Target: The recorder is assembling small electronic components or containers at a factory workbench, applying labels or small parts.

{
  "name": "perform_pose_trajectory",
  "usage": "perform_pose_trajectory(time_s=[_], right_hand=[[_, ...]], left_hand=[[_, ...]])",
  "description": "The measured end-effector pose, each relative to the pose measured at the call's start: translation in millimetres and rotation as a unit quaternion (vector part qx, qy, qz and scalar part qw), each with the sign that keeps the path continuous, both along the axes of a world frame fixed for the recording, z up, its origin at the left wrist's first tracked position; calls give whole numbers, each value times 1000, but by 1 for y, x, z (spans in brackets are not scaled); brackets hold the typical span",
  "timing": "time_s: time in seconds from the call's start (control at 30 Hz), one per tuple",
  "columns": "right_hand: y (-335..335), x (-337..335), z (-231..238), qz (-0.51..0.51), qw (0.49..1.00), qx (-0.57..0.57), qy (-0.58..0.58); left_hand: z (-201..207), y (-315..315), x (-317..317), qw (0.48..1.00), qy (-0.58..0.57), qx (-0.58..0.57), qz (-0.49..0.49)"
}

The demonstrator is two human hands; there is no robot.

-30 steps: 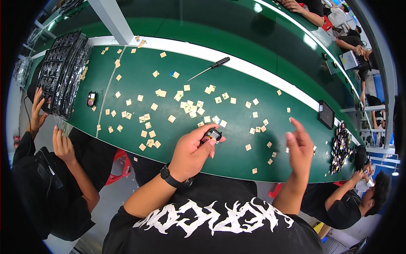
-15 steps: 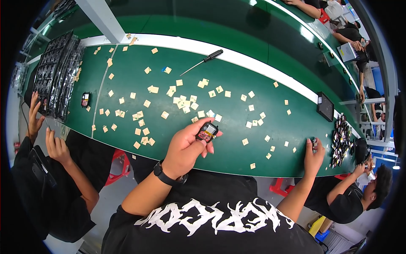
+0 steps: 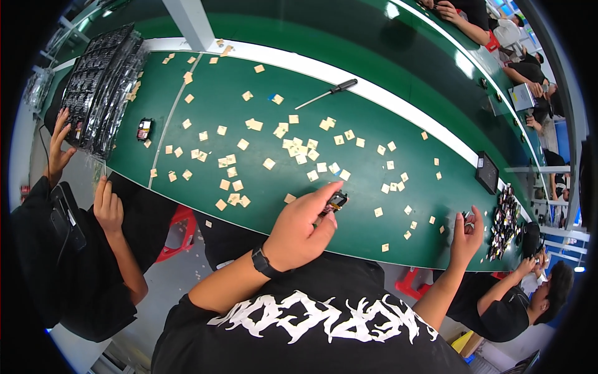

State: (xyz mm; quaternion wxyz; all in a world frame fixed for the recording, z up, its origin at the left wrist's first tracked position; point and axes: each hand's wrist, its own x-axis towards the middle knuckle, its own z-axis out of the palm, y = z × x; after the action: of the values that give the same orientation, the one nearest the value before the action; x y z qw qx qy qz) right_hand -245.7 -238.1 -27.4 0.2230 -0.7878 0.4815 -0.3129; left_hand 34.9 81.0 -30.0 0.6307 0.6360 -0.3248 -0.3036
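Over the near edge of the green table, my left hand (image 3: 299,229) is closed around a small black electronic device housing (image 3: 338,201), tilted so that little of its inside shows. Paper-backed squares (image 3: 299,148) lie scattered just beyond it. Farther right, the fingers of my right hand (image 3: 467,240) are bent around a small dark piece (image 3: 466,216), too small to name, close to a heap of small black devices (image 3: 503,221).
A black-handled screwdriver (image 3: 336,88) lies toward the far rim. A black box (image 3: 486,173) stands at the right, and stacked black trays (image 3: 99,93) at the left. One loose device (image 3: 144,129) lies near them. Co-workers sit on both sides; one person's hand (image 3: 109,206) is at the left.
The head view has shifted, so the table's contents sit farther right. My left hand has turned the device, hiding most of its open face. My right hand stays by the heap, fingers more raised.
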Motion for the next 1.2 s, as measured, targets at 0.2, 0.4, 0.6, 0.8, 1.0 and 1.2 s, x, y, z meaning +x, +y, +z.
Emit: perform_pose_trajectory(time_s=[0.2,0.4,0.6,0.8,1.0,1.2], right_hand=[[66,62,11,207,976,-33,56],[113,106,14,341,939,-22,48],[126,129,14,388,920,-10,51],[130,137,16,408,910,-57,44],[139,144,25,419,907,-17,33],[162,171,33,452,885,74,-84]], left_hand=[[11,31,33,988,-112,35,103],[9,98,130,826,-321,206,416],[0,135,188,762,-380,296,434],[9,120,194,726,-380,387,422],[19,113,181,615,-492,428,442],[35,50,82,807,-535,201,149]])
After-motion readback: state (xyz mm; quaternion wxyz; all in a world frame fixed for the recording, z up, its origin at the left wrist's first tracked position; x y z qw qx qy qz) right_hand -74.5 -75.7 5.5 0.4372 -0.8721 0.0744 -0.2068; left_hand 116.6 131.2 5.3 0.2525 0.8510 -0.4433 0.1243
